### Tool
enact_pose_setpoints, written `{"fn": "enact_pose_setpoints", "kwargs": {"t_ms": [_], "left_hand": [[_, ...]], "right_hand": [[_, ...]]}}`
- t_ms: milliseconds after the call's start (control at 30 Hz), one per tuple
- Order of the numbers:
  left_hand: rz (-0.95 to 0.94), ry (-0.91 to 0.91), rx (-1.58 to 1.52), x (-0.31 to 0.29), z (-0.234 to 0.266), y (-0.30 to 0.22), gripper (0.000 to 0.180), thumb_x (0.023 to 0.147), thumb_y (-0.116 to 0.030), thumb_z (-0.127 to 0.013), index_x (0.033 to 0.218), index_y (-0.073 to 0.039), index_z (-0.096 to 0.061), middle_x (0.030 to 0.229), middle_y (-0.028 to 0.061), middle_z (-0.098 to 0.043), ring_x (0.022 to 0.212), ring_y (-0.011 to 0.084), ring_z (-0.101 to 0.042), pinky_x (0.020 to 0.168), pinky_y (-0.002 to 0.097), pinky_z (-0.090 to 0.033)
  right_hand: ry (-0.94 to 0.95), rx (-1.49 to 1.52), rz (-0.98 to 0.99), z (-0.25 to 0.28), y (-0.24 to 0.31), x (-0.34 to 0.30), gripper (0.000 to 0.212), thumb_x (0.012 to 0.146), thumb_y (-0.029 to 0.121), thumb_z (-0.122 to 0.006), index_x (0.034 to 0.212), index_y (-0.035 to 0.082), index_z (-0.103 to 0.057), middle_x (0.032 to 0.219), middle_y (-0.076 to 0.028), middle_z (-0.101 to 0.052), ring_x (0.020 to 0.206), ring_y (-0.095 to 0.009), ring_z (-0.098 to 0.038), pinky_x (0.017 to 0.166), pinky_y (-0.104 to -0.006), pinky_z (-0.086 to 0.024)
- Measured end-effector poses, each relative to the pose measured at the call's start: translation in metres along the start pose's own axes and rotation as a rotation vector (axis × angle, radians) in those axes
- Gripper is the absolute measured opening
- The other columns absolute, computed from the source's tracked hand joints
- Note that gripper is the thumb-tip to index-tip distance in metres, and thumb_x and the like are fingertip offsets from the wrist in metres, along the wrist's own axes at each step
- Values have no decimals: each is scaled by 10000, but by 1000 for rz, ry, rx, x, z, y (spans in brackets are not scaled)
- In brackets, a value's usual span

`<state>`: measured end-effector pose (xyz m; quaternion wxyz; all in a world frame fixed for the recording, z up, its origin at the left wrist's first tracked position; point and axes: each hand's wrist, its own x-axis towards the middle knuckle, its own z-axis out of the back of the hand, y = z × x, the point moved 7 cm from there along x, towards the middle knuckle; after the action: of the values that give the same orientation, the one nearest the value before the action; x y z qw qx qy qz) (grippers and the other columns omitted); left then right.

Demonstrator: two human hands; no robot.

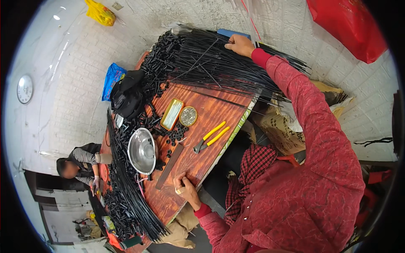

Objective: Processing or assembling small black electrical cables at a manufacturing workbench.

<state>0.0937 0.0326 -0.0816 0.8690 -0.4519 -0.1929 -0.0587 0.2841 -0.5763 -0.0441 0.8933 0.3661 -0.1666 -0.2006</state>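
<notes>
My right hand [241,45] reaches over the far end of a broad heap of thin black rods [198,59], its fingers pinched together at the rods. Whether a rod is between them is too small to tell. Near the table's close edge, my left hand [187,192] is closed with fingers curled in. A pale wrap or small piece shows at its fingers, and what it holds, if anything, is hidden. Beside this hand lies a flat dark brown bar [169,166]. Pliers with yellow handles [213,135] rest on the wood between my two hands.
The reddish wooden table [202,103] bears a metal bowl [142,150], a yellow tray of pale sticks [172,114], a round tin of small metal pieces [188,116], black rings [175,135] and many short black tubes [162,52]. Another person [80,162] works at the far side.
</notes>
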Motion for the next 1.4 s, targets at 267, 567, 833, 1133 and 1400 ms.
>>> {"fn": "enact_pose_setpoints", "kwargs": {"t_ms": [267,567,833,1133,1400], "left_hand": [[2,0,17,1,0,-4,122,902,15,-532,903,25,-654,887,106,-607,845,223,-592,794,329,-471],[36,-17,2,1,-1,-7,144,874,48,-510,893,24,-650,891,114,-611,858,235,-599,814,331,-476],[-2,-9,13,-2,1,-3,143,859,61,-513,884,20,-647,900,122,-617,859,236,-600,817,329,-477],[-27,-28,30,-2,0,-10,143,875,53,-514,887,15,-651,887,112,-615,834,222,-596,789,319,-477],[-30,-16,30,-3,1,-6,118,903,4,-533,898,16,-651,906,86,-626,861,191,-588,830,318,-466]], "right_hand": [[35,81,62,-2,37,-9,586,796,557,-688,973,-1,-689,954,-200,-704,897,-356,-676,781,-443,-504],[68,-322,36,-18,28,-30,458,719,413,-779,941,17,-722,975,-181,-713,948,-351,-682,819,-431,-536],[53,80,98,7,39,-6,415,742,319,-786,929,-45,-711,776,-169,-681,738,-235,-659,687,-379,-486],[-49,-121,128,23,42,-5,392,789,434,-743,889,56,-712,714,-87,-690,690,-217,-676,666,-379,-495],[-8,-138,21,22,32,-13,381,830,477,-697,931,112,-737,690,-14,-700,582,-154,-672,656,-345,-519]]}}
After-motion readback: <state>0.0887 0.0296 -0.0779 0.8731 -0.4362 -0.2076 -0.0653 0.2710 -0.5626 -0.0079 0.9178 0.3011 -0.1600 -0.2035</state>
